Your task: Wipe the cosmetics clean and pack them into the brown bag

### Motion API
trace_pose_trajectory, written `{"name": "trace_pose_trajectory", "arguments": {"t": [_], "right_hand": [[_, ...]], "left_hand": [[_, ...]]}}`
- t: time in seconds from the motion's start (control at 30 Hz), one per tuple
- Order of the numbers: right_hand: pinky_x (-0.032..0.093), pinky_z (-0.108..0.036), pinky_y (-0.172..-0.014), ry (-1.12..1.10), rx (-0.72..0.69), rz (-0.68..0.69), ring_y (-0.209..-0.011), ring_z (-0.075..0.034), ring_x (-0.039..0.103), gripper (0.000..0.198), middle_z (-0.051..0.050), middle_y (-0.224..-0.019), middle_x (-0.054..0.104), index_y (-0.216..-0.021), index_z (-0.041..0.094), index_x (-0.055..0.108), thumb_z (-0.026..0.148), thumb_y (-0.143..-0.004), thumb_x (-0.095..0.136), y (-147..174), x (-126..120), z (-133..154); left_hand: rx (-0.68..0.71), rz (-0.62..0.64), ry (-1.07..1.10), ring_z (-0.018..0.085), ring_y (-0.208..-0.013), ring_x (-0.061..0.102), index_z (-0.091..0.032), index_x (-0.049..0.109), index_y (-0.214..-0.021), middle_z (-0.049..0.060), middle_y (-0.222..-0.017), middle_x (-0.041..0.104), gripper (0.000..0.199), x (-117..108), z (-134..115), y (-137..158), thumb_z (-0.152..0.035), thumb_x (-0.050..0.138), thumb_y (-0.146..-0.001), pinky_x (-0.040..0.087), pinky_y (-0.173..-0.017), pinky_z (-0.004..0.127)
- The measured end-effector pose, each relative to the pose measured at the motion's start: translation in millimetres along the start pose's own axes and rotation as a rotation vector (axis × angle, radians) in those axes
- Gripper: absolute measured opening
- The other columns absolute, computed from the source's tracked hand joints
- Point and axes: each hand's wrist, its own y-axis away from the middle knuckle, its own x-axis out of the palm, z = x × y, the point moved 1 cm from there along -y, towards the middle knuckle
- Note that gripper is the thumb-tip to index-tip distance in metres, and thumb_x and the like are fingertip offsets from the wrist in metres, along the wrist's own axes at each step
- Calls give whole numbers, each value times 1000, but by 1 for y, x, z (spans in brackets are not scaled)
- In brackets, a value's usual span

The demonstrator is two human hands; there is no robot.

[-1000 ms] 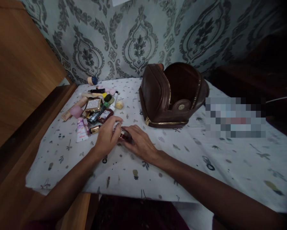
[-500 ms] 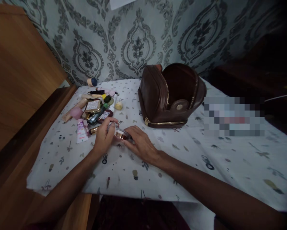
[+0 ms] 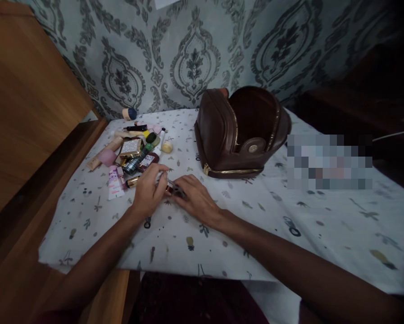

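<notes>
My left hand [image 3: 150, 186] is closed around one side of a small clear and copper-coloured case [image 3: 170, 187]. From the other side, my right hand [image 3: 195, 197] grips the same case, so most of it is hidden by fingers. It is held low over the patterned cloth. Just beyond my left hand lies a heap of cosmetics: a glittery compact [image 3: 131, 147], a dark red bottle [image 3: 148, 162], a pink makeup sponge [image 3: 107, 157] and a white-and-pink tube [image 3: 115, 183]. A gold-coloured tube [image 3: 132, 182] lies right beside my left fingers.
A brown leather bag [image 3: 218, 135] stands unzipped at the back centre, its dark inside showing. A blurred-out item [image 3: 330, 162] lies to the right. The white printed cloth [image 3: 222, 252] covers the table. A wooden panel [image 3: 29, 90] rises at the left, and a patterned curtain [image 3: 195, 54] hangs behind.
The case has turned in my hands, showing less of its clear top and copper side. Both hands remain on it in nearly the same place. The heap and the bag stay put.
</notes>
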Motion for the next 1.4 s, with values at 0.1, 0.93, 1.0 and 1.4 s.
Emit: {"name": "trace_pose_trajectory", "arguments": {"t": [0.1, 0.93, 1.0, 1.4], "right_hand": [[45, -37, -85, -73, -30, -36, -92, -23, 54, 14, -8, -95, 64, -97, 19, 58, 32, -93, 61, 0, 0, -1], [48, -44, -90, -23, -66, -11, -103, -27, 53, 33, -11, -107, 64, -118, 17, 59, 24, -87, 68, 2, 2, 0], [48, -43, -89, -3, -67, 9, -101, -27, 54, 32, -11, -105, 65, -116, 15, 61, 24, -86, 69, 1, 3, -1], [52, -44, -89, -364, 54, -35, -103, -24, 60, 53, -12, -115, 64, -127, 17, 57, 32, -80, 76, -1, 5, -5]], "left_hand": [[-165, -13, 127, 17, -75, 60, -20, 60, -95, 1, -84, 64, 16, -3, 7, -2, -27, 46, -95, 46, -71, 30], [-170, -122, 73, 17, -78, 61, -21, 62, -95, 0, -83, 66, 15, -2, 23, -2, -26, 48, -93, 46, -75, 29], [-215, -165, 117, 16, -73, 58, -21, 63, -92, -2, -78, 63, 14, -1, 27, -3, -27, 50, -91, 45, -72, 28], [-647, -311, 813, 8, -49, 47, -21, 58, -80, -6, -60, 51, 15, 19, 28, -18, -31, 65, -72, 36, -47, 20]]}}
